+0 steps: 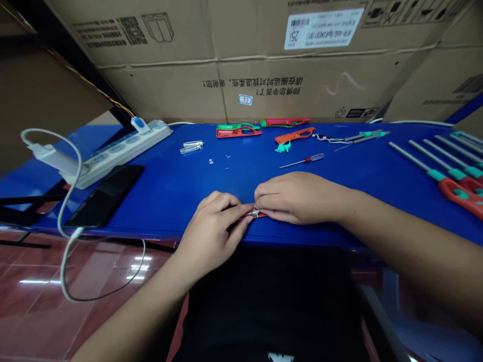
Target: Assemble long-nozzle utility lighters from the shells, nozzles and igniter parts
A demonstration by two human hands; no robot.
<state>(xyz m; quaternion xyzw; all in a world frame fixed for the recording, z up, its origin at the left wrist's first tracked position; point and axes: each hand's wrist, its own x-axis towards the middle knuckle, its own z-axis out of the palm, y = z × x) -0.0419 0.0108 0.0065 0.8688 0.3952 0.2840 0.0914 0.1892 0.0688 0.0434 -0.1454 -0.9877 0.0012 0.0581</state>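
Close to the table's front edge, my left hand [211, 229] and my right hand [298, 198] meet over a small orange lighter shell [263, 215], mostly covered by my fingers. Thumb and index finger of the left hand pinch a small silvery part [254, 213] at the shell's left end. My right hand's fingers are closed around the other end. Beyond my hands lie a screwdriver [302, 160] with a clear red handle, some teal trigger pieces [283, 147], an orange shell half [295, 135] and tiny white bits [211, 161].
Red and green shells [238, 131] and clear tanks [191, 147] lie toward the back of the blue table [169, 196]. Finished-looking lighters [458, 181] are at right. A power strip [121, 153], phone [107, 196] and dangling white cable are at left. Cardboard boxes [181, 95] stand behind.
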